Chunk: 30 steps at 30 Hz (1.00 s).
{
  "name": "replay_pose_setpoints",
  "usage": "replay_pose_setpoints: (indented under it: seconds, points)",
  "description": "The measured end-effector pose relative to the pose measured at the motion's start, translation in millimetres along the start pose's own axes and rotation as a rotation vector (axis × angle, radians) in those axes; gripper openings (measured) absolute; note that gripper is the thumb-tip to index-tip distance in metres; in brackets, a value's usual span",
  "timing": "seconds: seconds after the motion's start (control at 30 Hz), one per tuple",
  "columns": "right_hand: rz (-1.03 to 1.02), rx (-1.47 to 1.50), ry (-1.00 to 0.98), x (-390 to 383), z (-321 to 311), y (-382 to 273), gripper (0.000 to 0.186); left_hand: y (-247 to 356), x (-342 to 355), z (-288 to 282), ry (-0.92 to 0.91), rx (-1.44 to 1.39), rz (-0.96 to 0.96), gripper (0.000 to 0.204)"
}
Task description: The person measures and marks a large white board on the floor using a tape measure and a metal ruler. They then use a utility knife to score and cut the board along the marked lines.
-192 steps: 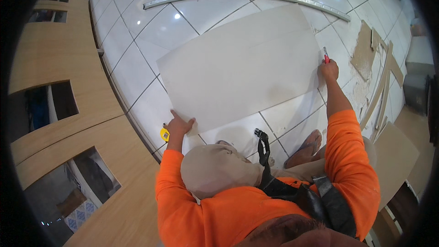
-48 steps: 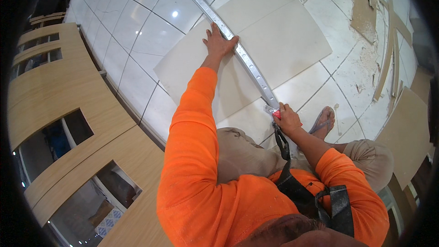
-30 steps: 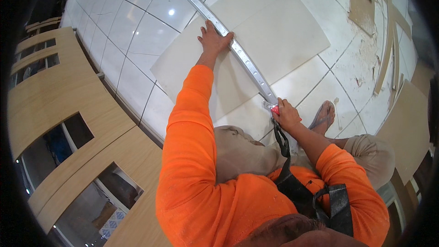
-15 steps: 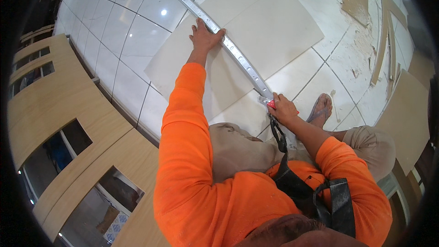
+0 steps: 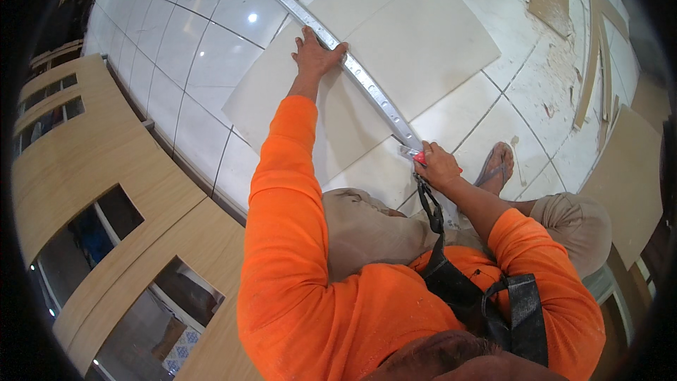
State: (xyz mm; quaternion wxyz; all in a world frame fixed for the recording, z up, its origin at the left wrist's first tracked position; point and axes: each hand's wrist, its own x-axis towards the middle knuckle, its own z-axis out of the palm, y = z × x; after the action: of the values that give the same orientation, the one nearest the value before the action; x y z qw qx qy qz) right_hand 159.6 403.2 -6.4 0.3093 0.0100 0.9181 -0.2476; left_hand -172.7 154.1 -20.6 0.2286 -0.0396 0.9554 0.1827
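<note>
A long, perforated silver metal channel [image 5: 377, 95] lies diagonally across a pale flat board [image 5: 416, 42] on the tiled floor. My left hand [image 5: 316, 55] presses on the channel partway along, its fingers and thumb spread along the edge. My right hand [image 5: 438, 167] is closed around a red-handled utility knife [image 5: 421, 158] at the channel's near end. The knife's metal head points left, beside the board's near edge. Its blade tip is too small to make out.
Wooden panels with rectangular cutouts [image 5: 106, 148] stand along the left. Broken board strips [image 5: 585, 77] and crumbs lie at the far right, with a larger board piece [image 5: 624, 183] nearer me. My sandalled foot [image 5: 496, 169] is right of the knife. A black strap [image 5: 451, 279] hangs at my chest.
My right hand and the knife have shifted very slightly. The left hand, the channel and the board are where they were.
</note>
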Motion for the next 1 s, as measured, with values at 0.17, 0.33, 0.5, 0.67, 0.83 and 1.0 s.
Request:
replay_pose_setpoints:
  seconds: [0.17,0.33,0.5,0.67,0.83,1.0]
  points:
    - [-0.003,-0.004,0.009,1,2,3,0.065,0,1,-2,-0.010,-0.004,-0.015,0.129]
    - [-0.016,0.005,0.024,2,2,3,0.065,3,-1,-4,-0.025,0.012,-0.027,0.127]
    - [-0.062,0.001,0.071,1,8,7,0.064,6,-1,-4,-0.023,0.046,-0.024,0.126]
    - [-0.054,0.009,0.063,1,9,8,0.064,2,1,1,-0.022,0.055,-0.019,0.127]
    - [-0.021,-0.012,0.029,2,8,6,0.066,1,2,-4,-0.038,0.041,0.007,0.137]
    - [-0.003,0.008,-0.013,2,-17,-2,0.068,-4,-1,-19,-0.148,0.132,0.079,0.156]
